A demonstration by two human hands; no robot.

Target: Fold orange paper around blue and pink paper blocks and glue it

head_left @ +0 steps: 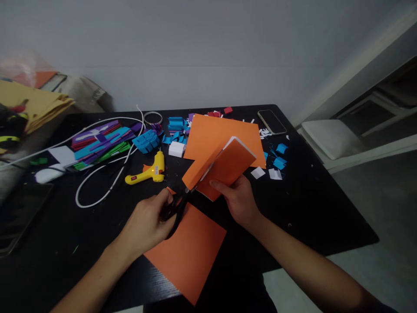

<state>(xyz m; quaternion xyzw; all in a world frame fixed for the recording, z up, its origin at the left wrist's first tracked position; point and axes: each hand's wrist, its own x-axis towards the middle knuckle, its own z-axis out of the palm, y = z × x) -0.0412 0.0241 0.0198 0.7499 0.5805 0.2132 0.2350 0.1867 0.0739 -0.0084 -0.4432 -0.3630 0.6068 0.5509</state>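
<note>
From where I watch, the left hand [151, 217] is curled round the handles of the scissors [178, 213], and I see their blades running into the near end of a folded orange paper [233, 169]. The right hand [243, 202] pinches that paper, thumb on top and the other fingers mostly hidden beneath, so it sits raised just ahead and to the left of the right hand. I judge this cut to be partway along: a long orange strip [202, 164] stands off from the main part on the left-hand side, but I cannot tell whether its far end is joined. Other cutting looks done. Beyond the left hand lie a pile of coloured strips [100, 140] and a blue bundle [146, 141] with slits in it; ahead of the right hand, slightly to its right, are white squares [258, 172] and blue scraps [279, 163]. What seems left to cut is more orange: one sheet [195, 252] lies flat just below the scissors, nearer the body than either hand, and a larger sheet [208, 134] rests beyond both hands, under the raised paper; neither shows slits from here. A yellow glue gun [151, 170] lies on the dark surface [302, 208] just beyond the left hand, touched by neither hand, and I see no orange piece that I could call finished.
</note>
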